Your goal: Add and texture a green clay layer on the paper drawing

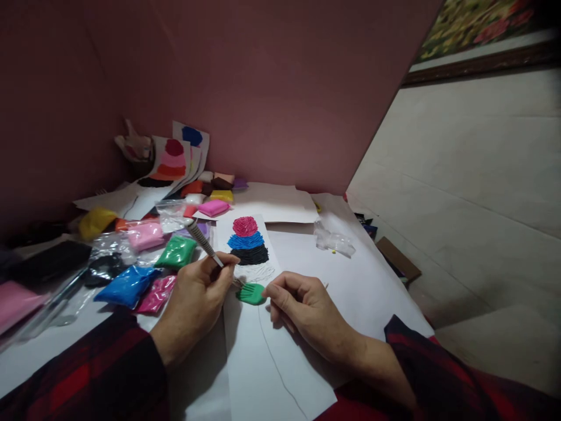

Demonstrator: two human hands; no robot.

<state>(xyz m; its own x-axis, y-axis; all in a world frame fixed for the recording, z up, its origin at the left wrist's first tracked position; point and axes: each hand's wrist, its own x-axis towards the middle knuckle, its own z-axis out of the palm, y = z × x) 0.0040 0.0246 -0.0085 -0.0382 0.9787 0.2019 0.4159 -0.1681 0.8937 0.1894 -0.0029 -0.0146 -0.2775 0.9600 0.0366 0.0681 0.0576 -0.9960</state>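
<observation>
A fork point(204, 240) is gripped by its handle in the left hand point(199, 292), its tines laid on the green clay point(252, 297); the clay is placed on the narrow sheet point(249, 374), just below the white band point(256, 272), between the two hands; the thumb and fingertips of the right hand point(307, 310) are brought together at the clay's right edge, though whether anything is grasped between them cannot be told; above the white band, black point(249, 255), blue point(246, 240) and red bands point(245, 226) are stacked in turn; to the left, a green packet point(176, 252) and a blue packet point(128, 286) are set among others; to the right, a clear bag point(335, 240) is left lying on white paper point(372, 292).
</observation>
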